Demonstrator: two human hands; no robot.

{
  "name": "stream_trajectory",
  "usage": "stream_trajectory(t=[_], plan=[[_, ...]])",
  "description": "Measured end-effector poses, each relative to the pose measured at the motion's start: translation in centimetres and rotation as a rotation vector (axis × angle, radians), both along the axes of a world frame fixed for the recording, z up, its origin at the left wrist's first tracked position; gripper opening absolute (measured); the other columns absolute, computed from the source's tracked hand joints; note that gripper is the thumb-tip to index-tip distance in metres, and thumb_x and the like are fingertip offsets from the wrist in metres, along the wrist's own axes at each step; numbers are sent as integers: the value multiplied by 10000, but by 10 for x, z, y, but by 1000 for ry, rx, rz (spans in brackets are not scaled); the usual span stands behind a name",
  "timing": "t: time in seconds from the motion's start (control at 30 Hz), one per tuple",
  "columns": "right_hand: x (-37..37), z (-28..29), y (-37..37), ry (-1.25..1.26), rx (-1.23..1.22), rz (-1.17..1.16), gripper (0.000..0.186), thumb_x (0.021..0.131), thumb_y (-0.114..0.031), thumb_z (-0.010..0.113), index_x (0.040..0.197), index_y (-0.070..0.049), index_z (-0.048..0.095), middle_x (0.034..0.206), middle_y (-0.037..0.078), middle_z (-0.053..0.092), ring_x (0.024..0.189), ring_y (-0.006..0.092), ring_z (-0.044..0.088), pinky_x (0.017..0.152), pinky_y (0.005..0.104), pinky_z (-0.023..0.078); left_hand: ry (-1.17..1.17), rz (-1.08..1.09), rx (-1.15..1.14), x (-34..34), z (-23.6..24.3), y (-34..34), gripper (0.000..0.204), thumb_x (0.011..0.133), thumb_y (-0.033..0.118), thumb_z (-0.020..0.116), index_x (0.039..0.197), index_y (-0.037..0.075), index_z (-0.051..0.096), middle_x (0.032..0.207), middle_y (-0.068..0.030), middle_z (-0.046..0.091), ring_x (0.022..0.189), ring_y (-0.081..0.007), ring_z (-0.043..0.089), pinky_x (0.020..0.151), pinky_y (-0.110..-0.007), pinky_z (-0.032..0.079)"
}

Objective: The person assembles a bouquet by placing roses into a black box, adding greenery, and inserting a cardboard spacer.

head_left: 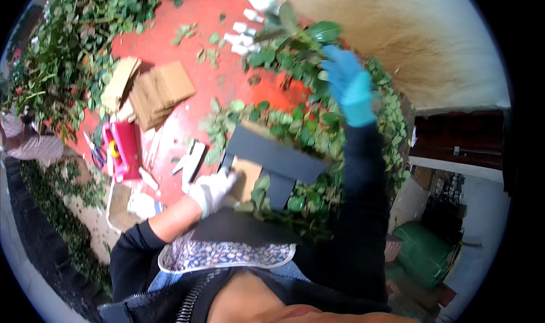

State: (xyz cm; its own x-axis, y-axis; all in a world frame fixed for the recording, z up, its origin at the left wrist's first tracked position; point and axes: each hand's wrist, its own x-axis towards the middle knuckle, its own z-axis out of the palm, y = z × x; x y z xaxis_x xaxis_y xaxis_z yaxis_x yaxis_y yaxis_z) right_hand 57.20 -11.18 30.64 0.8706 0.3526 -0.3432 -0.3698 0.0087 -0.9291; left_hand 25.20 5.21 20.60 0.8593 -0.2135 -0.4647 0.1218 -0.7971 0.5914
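Observation:
My left hand (213, 191), in a white glove, grips the tan cardboard piece (245, 184) lying with dark grey sheets (272, 155) among loose green leaves. A dark sheet (238, 226) is by my lap. My right hand (346, 87), in a blue glove, is raised at the upper right, fingers closed on a leafy stem (309, 36) with large leaves. Left of my hands on the red table (210, 76) are a black-and-white tool (193, 164), a pink tape dispenser (120, 150), scissors (96, 152) and stacked brown cardboard pieces (159, 96).
A big pile of foliage (62, 33) covers the table's upper left. Small white objects (243, 42) lie at the far edge. Another person's patterned sleeve (40, 147) shows at the left. A green sack (420, 249) stands on the floor at the right, below a pale wall.

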Motion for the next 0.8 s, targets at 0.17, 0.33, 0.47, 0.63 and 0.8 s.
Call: stream_trajectory(t=[0.17,0.33,0.47,0.63,0.8], plan=[[-146,71,-79,-1277,-1038,817,230,765,-25,644,986,-88,656,848,90,582,705,290,602,588,379,490,126,-95,110,9,0,2,651,817,448,688,1217,-41,532,1054,-239,621,961,-382,628,813,-458,495],[-208,-26,-131,-762,-1028,1083,472,786,-43,577,1244,-152,606,875,144,536,736,358,580,608,454,460,13,151,35,-17,-13,6,503,790,395,742,1032,-2,550,914,-198,621,883,-368,635,816,-437,468],[-235,-76,-149,-667,-1031,1057,351,803,-113,621,1149,-164,607,895,131,547,735,366,598,611,484,469,-32,257,64,-19,-17,4,598,687,364,834,1060,9,530,964,-190,594,853,-370,633,785,-416,480],[-243,-115,-177,-740,-955,1206,227,883,-195,581,1093,-134,638,993,130,610,847,354,602,685,476,488,-145,-150,-183,-5,-3,2,235,916,175,565,1143,119,554,1093,-171,549,929,-377,627,764,-448,526],[-142,37,-91,-644,-1174,1233,370,869,-244,617,1205,-91,601,993,144,637,822,337,631,727,442,513,-240,-238,-38,-5,-1,0,139,885,147,542,1012,104,581,974,-148,568,843,-315,644,692,-426,538]])
